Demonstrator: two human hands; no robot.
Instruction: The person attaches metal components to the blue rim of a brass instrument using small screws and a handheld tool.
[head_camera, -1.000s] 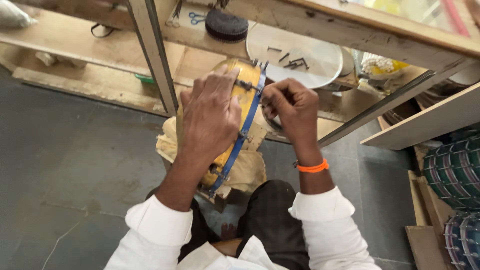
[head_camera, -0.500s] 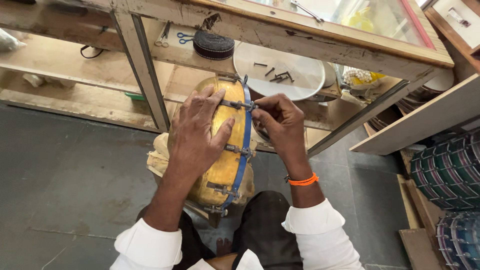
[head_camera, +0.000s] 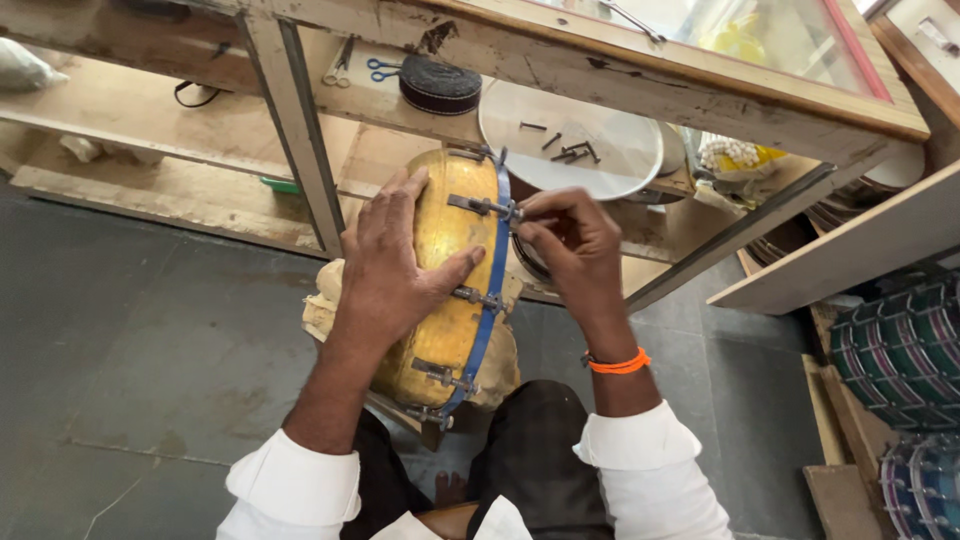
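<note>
Centrally, left hand (head_camera: 395, 270) lies flat on the yellow drum (head_camera: 450, 290) — right hand (head_camera: 570, 245) pinches a bolt (head_camera: 485, 206) at its blue rim (head_camera: 490, 290).

I have only one view, from the camera on the person's head. It looks steeply down and a little forward, over the white sleeves and the knees, to the grey floor (head_camera: 130, 330). It sits close to both hands. Farther ahead, at the top of the frame, it reaches the low wooden shelf (head_camera: 180, 130). No second view shares this scene.
</note>
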